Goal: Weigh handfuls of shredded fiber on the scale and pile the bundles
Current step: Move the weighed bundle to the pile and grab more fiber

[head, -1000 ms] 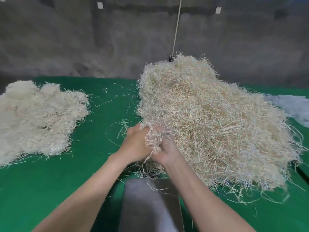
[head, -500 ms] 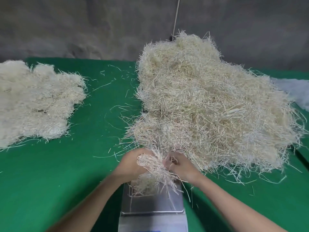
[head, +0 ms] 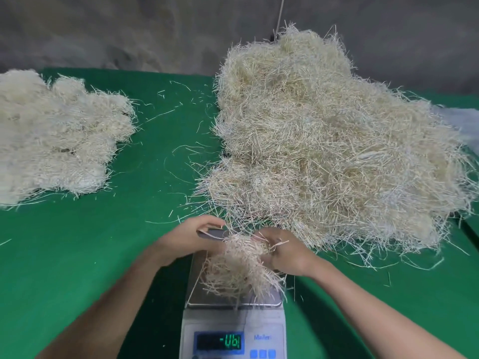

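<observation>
The right hand's fingers are curled round the right side of a pale, straw-coloured handful of shredded fiber, with strands poking out between them. The left hand is at the tuft's left side, its thumb held apart from the bent fingers; it cannot be told whether they pinch any strands. The handful rests on the steel platform of a white digital scale, which sits at the middle of the green tabletop's near edge. Its green display is lit, but the digits are unclear. A large loose heap of the same fiber fills the right half of the tabletop up to the far edge. A whiter pile of weighed bundles lies at the left edge, well apart. Stray strands dot the cloth between them.
</observation>
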The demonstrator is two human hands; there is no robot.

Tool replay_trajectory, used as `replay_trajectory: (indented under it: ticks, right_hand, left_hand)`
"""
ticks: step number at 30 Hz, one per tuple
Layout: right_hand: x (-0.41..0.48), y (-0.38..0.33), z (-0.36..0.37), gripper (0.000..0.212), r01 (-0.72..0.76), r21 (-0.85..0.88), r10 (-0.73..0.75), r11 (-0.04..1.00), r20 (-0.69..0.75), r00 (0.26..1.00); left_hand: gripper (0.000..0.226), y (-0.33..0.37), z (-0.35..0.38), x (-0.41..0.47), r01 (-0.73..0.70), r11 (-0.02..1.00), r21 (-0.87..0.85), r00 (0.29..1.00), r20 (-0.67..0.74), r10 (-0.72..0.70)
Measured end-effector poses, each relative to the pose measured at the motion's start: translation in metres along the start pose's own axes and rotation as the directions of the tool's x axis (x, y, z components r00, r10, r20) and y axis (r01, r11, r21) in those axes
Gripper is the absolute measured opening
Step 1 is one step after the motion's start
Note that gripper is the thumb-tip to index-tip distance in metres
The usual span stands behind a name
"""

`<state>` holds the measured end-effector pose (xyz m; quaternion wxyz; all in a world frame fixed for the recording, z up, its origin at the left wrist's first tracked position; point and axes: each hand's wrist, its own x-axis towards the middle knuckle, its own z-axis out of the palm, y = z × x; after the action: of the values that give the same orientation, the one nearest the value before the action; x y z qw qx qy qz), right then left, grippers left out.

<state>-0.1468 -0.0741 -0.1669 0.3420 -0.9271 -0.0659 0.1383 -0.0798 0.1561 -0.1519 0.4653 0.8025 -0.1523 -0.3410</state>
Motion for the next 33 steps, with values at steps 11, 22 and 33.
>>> replay_trajectory:
  ticks: [11, 22, 33]
  right_hand:
    - [-0.01, -0.021, -0.05, 0.088, -0.004, -0.002, 0.005, 1.0, 0.153, 0.988]
    - [-0.014, -0.044, -0.059, 0.043, 0.118, 0.195, -0.101, 0.974, -0.095, 0.99]
    - [-0.015, -0.043, -0.057, 0.032, 0.108, 0.194, -0.092, 0.975, -0.088, 0.992]
  left_hand:
    - [0.015, -0.013, -0.012, -0.015, -0.187, 0.978, -0.087, 0.811, -0.575, 0.105]
    - [0.014, 0.002, -0.007, -0.013, -0.222, 0.971, -0.087, 0.771, -0.625, 0.12]
    - [0.011, 0.009, -0.002, -0.014, -0.192, 0.978, -0.086, 0.792, -0.602, 0.103]
